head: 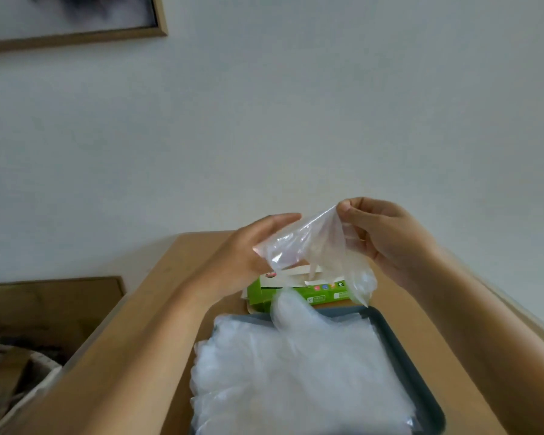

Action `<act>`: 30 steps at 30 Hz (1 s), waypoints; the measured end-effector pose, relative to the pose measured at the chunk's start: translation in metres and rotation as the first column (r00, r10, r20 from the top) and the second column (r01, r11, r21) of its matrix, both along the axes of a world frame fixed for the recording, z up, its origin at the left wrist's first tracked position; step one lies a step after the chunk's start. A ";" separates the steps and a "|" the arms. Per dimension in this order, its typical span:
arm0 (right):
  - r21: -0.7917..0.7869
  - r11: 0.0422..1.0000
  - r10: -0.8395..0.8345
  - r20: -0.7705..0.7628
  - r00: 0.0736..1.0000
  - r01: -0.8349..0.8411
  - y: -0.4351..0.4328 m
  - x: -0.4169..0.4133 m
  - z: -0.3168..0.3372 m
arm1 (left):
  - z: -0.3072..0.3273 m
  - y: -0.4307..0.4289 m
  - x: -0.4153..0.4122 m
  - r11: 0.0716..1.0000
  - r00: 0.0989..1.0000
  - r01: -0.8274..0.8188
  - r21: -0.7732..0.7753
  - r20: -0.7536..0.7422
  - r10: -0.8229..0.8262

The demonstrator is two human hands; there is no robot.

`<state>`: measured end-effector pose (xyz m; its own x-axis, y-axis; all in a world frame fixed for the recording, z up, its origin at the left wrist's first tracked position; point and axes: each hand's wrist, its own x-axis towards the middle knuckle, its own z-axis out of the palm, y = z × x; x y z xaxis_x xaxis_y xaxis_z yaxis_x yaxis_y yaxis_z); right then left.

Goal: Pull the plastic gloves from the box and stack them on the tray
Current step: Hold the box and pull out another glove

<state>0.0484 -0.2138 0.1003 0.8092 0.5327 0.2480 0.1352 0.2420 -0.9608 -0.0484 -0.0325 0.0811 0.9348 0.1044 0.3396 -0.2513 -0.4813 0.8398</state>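
Note:
A clear plastic glove (314, 243) is held up in the air above the green and white glove box (299, 290). My right hand (387, 237) pinches its upper edge between thumb and fingers. My left hand (248, 249) holds its lower left part, with the fingers partly behind the film. A thin strand of plastic runs from the glove down into the box's opening. In front of the box lies a dark grey tray (421, 381) with a stack of clear gloves (296, 372) spread over it, spilling past the tray's left edge.
The box and tray sit on a light wooden table (145, 340) that stands against a white wall. To the left, below the table edge, are a dark wooden floor and a pale woven basket (29, 387). A framed picture (76, 23) hangs at the upper left.

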 end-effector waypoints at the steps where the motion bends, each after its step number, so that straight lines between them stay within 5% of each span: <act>1: -0.002 1.000 0.008 -0.008 1.000 -0.008 -0.002 -0.003 -0.001 | 0.003 -0.003 -0.004 0.999 1.000 -0.005 -0.053 0.031 0.006; 7: -0.067 0.996 0.057 -0.064 0.996 -0.062 -0.023 -0.017 -0.004 | 0.016 -0.015 -0.026 0.959 0.982 -0.116 -0.260 0.117 0.150; 13: -0.494 0.825 0.295 -0.042 0.955 -0.276 -0.041 -0.031 -0.003 | 0.029 -0.031 -0.040 0.960 0.958 -0.176 -0.217 0.185 0.217; 17: -0.280 0.950 0.164 0.076 0.984 -0.136 -0.043 -0.043 0.014 | 0.032 -0.038 -0.048 0.972 0.971 -0.230 0.053 0.076 0.226; 19: -0.296 0.949 0.178 0.220 0.959 -0.109 -0.047 -0.048 0.021 | 0.032 -0.042 -0.051 0.971 0.982 -0.189 0.143 0.032 0.187; 22: -0.397 0.917 0.212 0.438 0.874 -0.023 -0.053 -0.060 0.028 | 0.032 -0.053 -0.053 0.966 0.989 -0.142 0.217 -0.010 0.147; 26: -0.518 0.779 0.176 0.721 0.670 0.353 -0.048 -0.073 0.023 | 0.033 -0.063 -0.056 0.955 0.991 -0.124 0.268 -0.017 0.134; 30: -0.574 0.690 0.266 0.768 0.583 0.441 -0.043 -0.078 0.020 | 0.024 -0.060 -0.050 0.944 0.986 -0.071 0.323 -0.121 0.116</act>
<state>-0.0294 -0.2567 0.1200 0.5370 0.7500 0.3862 0.8414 -0.4434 -0.3089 -0.0981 -0.0920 0.1048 0.9656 0.1018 0.2393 -0.0860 -0.7435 0.6632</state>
